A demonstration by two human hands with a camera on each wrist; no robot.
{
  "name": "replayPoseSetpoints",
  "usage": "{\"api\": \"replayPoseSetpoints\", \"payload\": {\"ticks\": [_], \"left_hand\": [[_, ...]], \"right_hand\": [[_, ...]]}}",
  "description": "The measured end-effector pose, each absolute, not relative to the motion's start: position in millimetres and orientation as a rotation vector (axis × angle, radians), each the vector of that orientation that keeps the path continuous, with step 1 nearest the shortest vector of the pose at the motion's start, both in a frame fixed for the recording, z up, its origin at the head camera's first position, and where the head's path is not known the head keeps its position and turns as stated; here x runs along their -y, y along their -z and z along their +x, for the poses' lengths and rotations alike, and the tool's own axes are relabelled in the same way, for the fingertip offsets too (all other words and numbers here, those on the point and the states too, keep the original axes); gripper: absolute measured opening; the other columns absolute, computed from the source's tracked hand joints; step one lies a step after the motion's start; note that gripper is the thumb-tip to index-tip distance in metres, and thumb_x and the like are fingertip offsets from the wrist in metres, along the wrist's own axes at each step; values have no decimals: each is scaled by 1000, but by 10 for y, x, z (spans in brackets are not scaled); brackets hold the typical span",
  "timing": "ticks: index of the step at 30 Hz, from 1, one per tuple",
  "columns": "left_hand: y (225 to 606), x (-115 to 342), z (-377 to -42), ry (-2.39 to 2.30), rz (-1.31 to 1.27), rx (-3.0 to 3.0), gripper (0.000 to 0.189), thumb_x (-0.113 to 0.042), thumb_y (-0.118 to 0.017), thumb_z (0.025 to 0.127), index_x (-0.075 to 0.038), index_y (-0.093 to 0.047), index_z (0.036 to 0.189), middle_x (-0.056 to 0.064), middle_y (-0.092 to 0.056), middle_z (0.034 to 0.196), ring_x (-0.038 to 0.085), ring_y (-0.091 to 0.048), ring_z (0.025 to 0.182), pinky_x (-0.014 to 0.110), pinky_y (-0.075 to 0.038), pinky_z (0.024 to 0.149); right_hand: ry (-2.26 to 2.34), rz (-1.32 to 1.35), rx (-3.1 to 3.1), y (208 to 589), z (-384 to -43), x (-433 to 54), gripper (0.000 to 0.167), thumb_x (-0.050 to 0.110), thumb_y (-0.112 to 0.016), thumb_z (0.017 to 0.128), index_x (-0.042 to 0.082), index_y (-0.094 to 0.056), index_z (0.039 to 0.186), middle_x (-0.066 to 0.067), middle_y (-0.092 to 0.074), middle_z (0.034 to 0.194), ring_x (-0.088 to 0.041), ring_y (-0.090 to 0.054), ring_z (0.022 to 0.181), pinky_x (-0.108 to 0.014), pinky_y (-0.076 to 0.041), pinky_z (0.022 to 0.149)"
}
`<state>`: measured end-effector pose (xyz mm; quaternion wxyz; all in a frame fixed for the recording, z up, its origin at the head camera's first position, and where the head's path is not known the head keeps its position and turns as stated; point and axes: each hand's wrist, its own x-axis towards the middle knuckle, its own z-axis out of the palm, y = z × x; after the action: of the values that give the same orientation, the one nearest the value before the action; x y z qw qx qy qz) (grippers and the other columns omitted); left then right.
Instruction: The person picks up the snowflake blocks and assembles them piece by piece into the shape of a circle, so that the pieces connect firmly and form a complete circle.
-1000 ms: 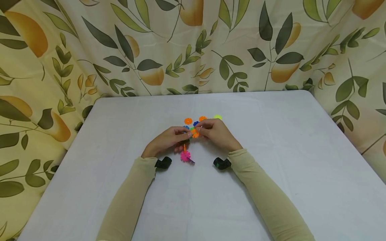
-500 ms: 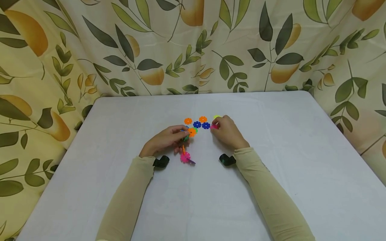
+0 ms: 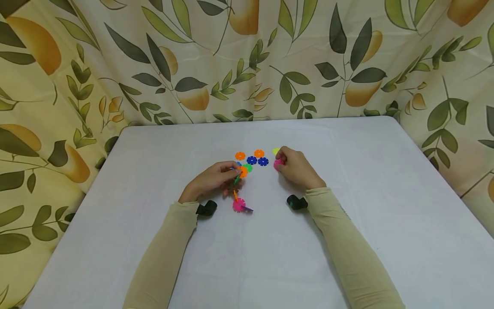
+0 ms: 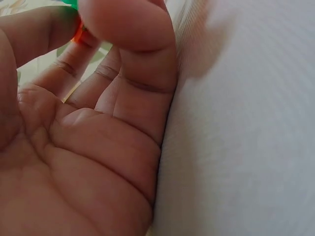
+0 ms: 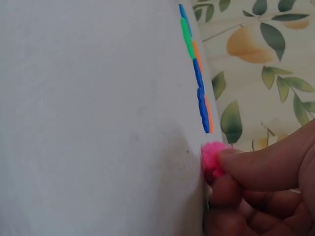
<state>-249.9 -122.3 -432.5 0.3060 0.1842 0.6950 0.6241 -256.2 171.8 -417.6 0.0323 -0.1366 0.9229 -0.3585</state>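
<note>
Your left hand point(image 3: 213, 178): thumb and fingers pinching the upper part of a joined string of discs point(image 3: 236, 195), which hangs down toward you. Components, from the top: an orange disc point(image 3: 244, 172) at your thumb; a green piece point(image 3: 237, 180), tilted; an orange piece, nearly edge-on; a magenta disc point(image 3: 238, 205), facing you; a purple disc point(image 3: 248, 210), tilted, at the free end.

Your right hand point(image 3: 299, 171): thumb and forefinger gripping one pink disc point(image 5: 211, 155), well apart from the string. Whether that disc touches the tabletop point(image 3: 247, 266), you cannot tell from these views.

Between and beyond your hands, loose notched discs: one green disc point(image 3: 248, 168), just beside the string; one light blue disc point(image 3: 239, 164), partly hidden by your left fingers; two dark blue discs point(image 3: 263, 162), side by side; two orange loose discs point(image 3: 259, 153), farther back; one yellow disc point(image 3: 275, 151), partly behind your right hand.

At your wrists: two black devices point(image 3: 297, 202), and two pale green sleeves point(image 3: 355, 249).

Surroundings: white tabletop; behind it, a cream curtain point(image 3: 227, 98) printed with leaves and orange fruit.
</note>
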Motion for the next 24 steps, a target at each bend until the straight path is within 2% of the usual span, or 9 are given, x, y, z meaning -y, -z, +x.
{"api": "replayPoseSetpoints", "payload": {"ticks": [5, 13, 24], "left_hand": [[4337, 1227, -2505, -1646, 489, -1870, 18, -17, -53, 114, -1, -62, 117, 16, -75, 101, 24, -65, 77, 25, -53, 57], [4336, 1205, -2504, -1665, 457, -1870, 19, -15, -54, 114, 1, -62, 119, 16, -76, 104, 24, -65, 82, 25, -53, 57], [4329, 1193, -2492, -1661, 451, -1876, 19, -15, -54, 114, 2, -62, 119, 18, -75, 105, 25, -65, 81, 26, -54, 59]], "right_hand": [[1244, -428, -2803, 4193, -2570, -1767, 12, -5, -69, 98, -4, -70, 110, -16, -71, 99, -31, -64, 92, -39, -54, 83], [1446, -469, -2652, 4152, -2519, -1662, 7, -1, -74, 96, 1, -70, 101, -13, -71, 97, -28, -65, 89, -28, -54, 76], [1527, -601, -2479, 4145, -2467, -1444, 9, -5, -72, 95, 3, -70, 96, -9, -72, 95, -27, -68, 89, -32, -57, 83]]}}
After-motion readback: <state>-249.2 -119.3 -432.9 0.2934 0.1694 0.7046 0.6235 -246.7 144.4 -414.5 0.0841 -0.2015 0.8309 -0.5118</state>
